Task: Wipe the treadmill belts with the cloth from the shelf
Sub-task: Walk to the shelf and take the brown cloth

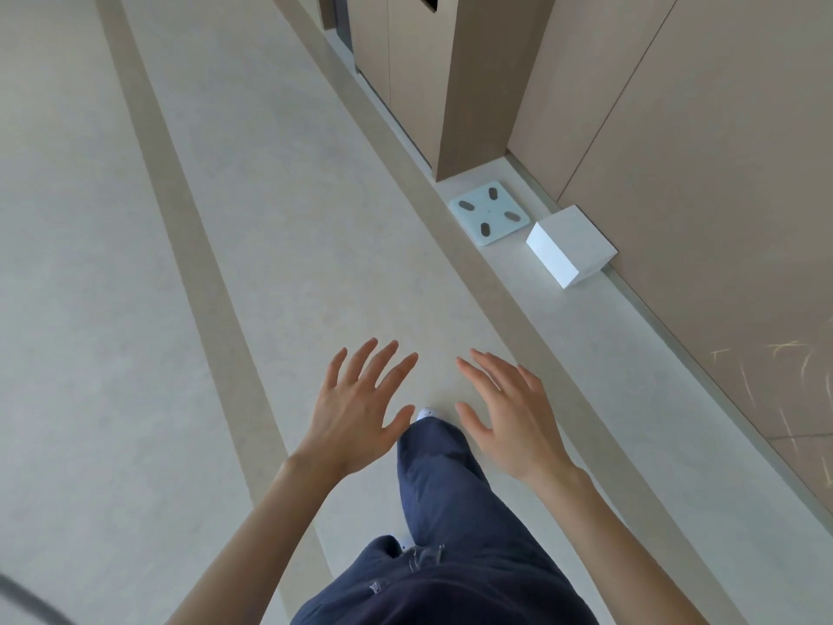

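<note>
My left hand (356, 406) and my right hand (509, 410) are stretched out in front of me above the floor, palms down, fingers straight and spread. Neither hand holds anything. They hang side by side, a small gap between the thumbs. Below them is my leg in blue trousers (444, 484), stepping forward, with a white shoe tip (426, 413) showing. No cloth, shelf or treadmill appears in the head view.
A pale floor with tan stripes (194, 245) runs ahead. On the right, along a tan panelled wall (703, 151), lie a light blue bathroom scale (489, 212) and a white box (570, 245). A tan cabinet (432, 74) stands further back.
</note>
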{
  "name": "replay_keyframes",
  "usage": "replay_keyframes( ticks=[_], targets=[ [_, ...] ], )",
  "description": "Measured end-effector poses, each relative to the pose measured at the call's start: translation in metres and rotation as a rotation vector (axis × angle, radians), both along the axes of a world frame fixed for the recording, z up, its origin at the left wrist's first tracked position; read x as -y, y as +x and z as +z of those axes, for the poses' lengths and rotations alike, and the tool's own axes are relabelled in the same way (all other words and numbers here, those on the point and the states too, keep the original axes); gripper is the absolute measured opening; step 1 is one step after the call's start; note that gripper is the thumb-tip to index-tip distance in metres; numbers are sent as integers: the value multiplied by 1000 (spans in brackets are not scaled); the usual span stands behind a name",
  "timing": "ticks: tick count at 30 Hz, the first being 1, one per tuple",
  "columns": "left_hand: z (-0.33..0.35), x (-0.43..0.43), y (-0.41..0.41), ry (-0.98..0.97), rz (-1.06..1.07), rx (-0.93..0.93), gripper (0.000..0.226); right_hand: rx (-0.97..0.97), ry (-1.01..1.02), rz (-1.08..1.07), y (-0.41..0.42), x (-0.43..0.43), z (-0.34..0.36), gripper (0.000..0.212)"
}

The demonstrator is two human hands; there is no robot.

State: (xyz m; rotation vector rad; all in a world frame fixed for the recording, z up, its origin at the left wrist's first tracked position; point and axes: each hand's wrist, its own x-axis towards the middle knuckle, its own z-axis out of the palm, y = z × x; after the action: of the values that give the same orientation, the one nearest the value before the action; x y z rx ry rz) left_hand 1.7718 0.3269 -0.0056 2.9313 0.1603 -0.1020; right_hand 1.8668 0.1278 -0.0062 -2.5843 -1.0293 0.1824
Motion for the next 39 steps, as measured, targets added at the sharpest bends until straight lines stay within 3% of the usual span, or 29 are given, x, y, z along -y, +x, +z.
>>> replay_keyframes(
  ticks=[11,21,33,39],
  targets=[
    [38,-92,195,-21,92,140,58,67,57,78,214,-96,41,55],
    [11,-175,289,-34,77,59,59,68,34,83,301,-183,8,55],
    [38,-397,462,-3,-72,98,59,124,55,-61,454,-381,27,51],
    [38,-460,521,-43,-95,98,58,132,83,-100,505,-446,33,56]
  ],
)
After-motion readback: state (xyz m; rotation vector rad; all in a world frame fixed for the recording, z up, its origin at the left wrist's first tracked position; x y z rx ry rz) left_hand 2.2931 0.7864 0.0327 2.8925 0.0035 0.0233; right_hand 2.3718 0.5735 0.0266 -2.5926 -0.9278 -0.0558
